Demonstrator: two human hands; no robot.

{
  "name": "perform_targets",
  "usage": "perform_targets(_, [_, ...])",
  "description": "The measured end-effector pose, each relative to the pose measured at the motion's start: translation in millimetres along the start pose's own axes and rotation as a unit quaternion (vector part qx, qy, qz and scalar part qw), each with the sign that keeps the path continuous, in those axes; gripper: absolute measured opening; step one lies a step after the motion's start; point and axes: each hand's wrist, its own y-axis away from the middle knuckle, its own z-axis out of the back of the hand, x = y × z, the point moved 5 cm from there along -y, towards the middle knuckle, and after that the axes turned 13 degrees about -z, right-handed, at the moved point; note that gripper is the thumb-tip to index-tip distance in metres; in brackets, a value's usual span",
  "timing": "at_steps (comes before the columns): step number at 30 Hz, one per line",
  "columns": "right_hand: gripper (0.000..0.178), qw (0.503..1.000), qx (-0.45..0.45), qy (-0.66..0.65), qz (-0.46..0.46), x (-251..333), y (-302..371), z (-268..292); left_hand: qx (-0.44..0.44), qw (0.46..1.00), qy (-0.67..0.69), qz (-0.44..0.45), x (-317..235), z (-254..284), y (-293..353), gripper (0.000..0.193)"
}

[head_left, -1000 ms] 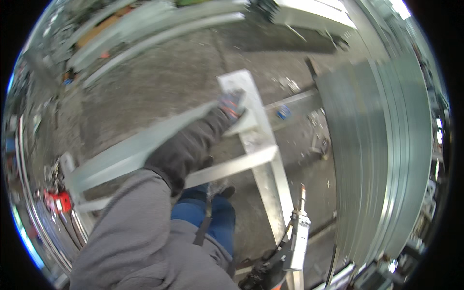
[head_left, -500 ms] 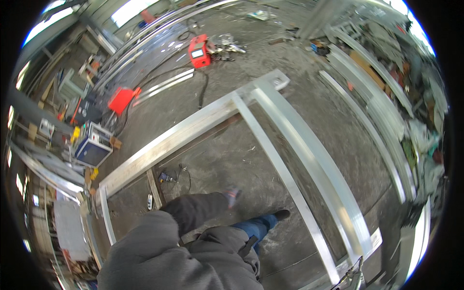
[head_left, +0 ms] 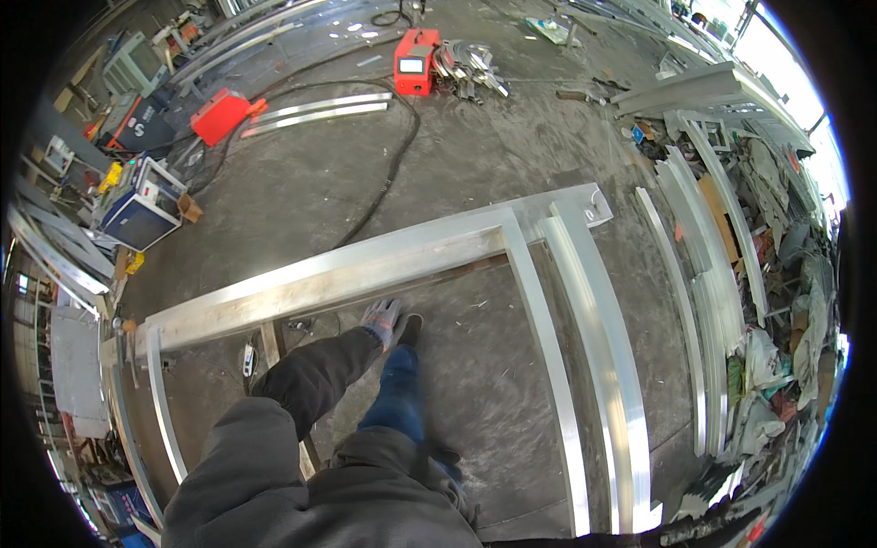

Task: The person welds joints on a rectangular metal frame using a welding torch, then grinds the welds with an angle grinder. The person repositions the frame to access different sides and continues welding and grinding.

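Note:
My left hand (head_left: pixel 380 320), in a grey work glove, reaches forward over the floor beside my shoe (head_left: pixel 410 330). Its fingers are stretched out and hold nothing I can see. Just ahead of it runs a long metal beam (head_left: pixel 320 265), part of a rectangular frame. A narrow bar (head_left: pixel 548 365) joins the beam at the right, and a wide silvery profile (head_left: pixel 598 356) lies beside that bar. Left of my forearm, a small light-coloured tool (head_left: pixel 249 359) rests on the floor near a brown crossbar (head_left: pixel 273 343). My right hand is out of the picture.
Beyond the beam stand a red machine with a screen (head_left: pixel 416 66) and a red box (head_left: pixel 219 116), with a black cable (head_left: pixel 406 151) on the floor. A blue-and-white machine (head_left: pixel 142 205) stands left. Metal profiles (head_left: pixel 722 301) and scrap line the right side.
My view has swung toward the right, and I stand closer to the long beam. My left hand, blurred before, now reaches forward with fingers extended; my feet have shifted.

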Motion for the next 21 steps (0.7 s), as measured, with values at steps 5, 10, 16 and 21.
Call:
perform_targets(5, [0.041,0.999,0.0,0.035,0.023,49,5,-96,0.011,0.985,-0.001,-0.17,-41,36,-151,0.063])
perform_targets(10, [0.039,0.994,0.083,0.026,0.07,97,39,-188,0.032,0.968,0.022,-0.247,-89,18,-268,0.063])
perform_targets(16, [0.085,0.745,0.391,-0.251,-0.479,107,119,-325,0.135,0.933,-0.012,-0.335,-106,-3,-312,0.064])
perform_targets(21, [0.064,0.794,0.343,-0.185,-0.467,113,155,-376,0.126,0.902,0.143,-0.387,-40,34,-280,0.06])
